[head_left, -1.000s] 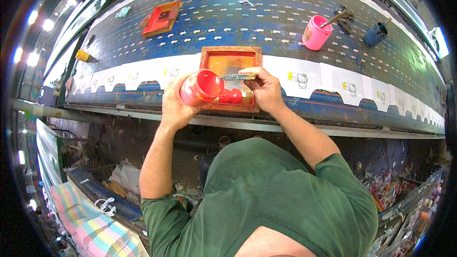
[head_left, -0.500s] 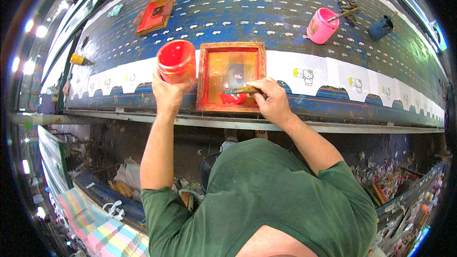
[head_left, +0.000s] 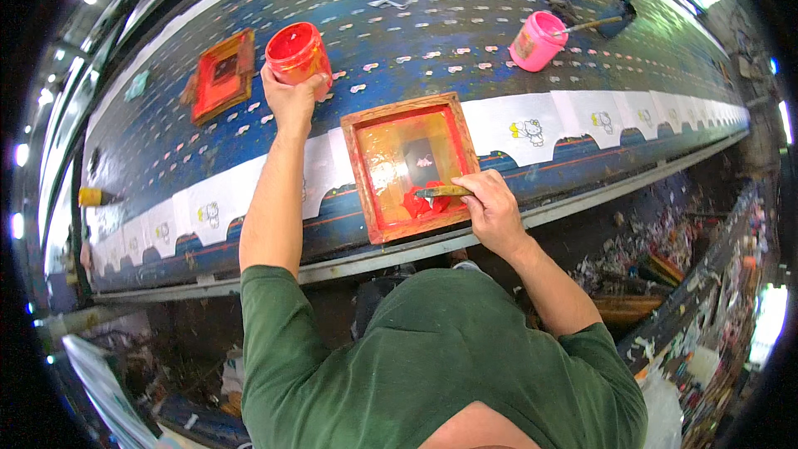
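So the left hand (head_left: 289,100) is stretched out over the bench (head_left: 399,46) with its fingers curled wide around the lower part of a red jar (head_left: 299,54), thumb on the right side. The jar's mouth faces up and back toward the person, red inside, and I can't tell if its base is resting on the bench or held just above.

The right hand (head_left: 496,212) is much closer in, fingers pinched tight on the right end of a flat, stained tool (head_left: 445,191). The tool lies crosswise over a blob of red ink (head_left: 426,202) near the lower edge of a wooden frame (head_left: 357,158). That frame sits a bit tilted on the bench, in line with a row of white sheets (head_left: 536,133) showing a cartoon figure in black and yellow. Its yellowish mesh has a dark patch around the middle.

Just left of the jar there's a second red-smeared frame (head_left: 247,87). Over on the right, a pink tub (head_left: 532,43) has a stick (head_left: 594,23) poking out, with a dark blue container (head_left: 617,23) beyond it.
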`<state>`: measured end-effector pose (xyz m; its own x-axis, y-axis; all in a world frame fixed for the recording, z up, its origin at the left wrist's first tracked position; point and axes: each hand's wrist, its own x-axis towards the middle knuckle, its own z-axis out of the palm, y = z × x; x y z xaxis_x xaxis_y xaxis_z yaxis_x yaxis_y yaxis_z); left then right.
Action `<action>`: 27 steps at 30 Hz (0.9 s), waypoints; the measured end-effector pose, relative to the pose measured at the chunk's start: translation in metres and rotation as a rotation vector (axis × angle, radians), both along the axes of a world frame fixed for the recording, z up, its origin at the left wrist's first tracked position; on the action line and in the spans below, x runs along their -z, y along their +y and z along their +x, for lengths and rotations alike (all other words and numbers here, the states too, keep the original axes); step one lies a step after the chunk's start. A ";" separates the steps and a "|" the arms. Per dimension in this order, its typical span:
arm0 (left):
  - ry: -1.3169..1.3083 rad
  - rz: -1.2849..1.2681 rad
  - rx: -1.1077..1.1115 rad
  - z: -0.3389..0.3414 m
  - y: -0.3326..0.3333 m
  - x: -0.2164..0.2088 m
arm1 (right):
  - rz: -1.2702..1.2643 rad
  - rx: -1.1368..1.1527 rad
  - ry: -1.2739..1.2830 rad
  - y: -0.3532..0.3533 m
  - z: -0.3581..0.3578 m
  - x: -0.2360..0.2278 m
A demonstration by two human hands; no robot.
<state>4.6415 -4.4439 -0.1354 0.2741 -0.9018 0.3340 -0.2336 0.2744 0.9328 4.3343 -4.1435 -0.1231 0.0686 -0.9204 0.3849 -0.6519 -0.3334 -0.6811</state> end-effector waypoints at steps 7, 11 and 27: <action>0.003 0.086 0.058 -0.022 -0.064 0.043 | -0.004 0.126 -0.010 0.010 0.011 -0.010; -0.080 0.187 -0.007 -0.012 -0.065 0.052 | 0.048 0.151 -0.093 0.005 0.010 -0.012; -0.816 -0.623 0.303 -0.068 0.233 -0.029 | 0.171 0.001 -0.370 -0.013 0.001 0.009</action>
